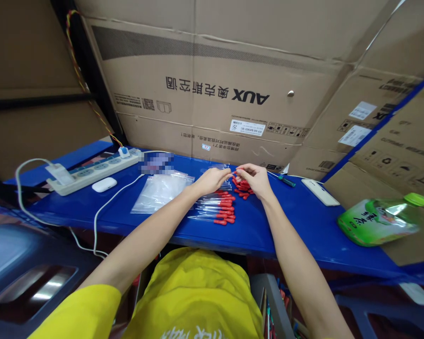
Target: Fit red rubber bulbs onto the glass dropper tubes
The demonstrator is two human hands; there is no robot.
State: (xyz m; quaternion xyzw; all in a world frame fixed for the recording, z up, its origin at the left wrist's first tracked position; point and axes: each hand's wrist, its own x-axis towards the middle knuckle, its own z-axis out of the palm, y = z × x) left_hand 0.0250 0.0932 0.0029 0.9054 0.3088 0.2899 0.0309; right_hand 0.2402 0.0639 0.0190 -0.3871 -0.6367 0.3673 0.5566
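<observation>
My left hand (215, 180) is closed in a pinch at the middle of the blue table (254, 230), its fingertips toward my right hand; a thin glass tube seems to be in it, though the fingers mostly hide it. Just across from it, my right hand (255, 180) pinches a small red rubber bulb (239, 168). Under the right hand lies a pile of loose red bulbs (243, 189). Nearer to me, several glass droppers (212, 202) with red bulbs lie in a row, bulbs to the right. Bare glass tubes (226, 185) show beside my left hand.
Clear plastic bags (159, 193) lie left of the droppers. Farther left are a power strip (99, 168), a white case (104, 184) and cables. A screwdriver (286, 181), white strip (320, 192) and green bottle (378, 221) lie to the right. Cardboard (212, 70) walls the back.
</observation>
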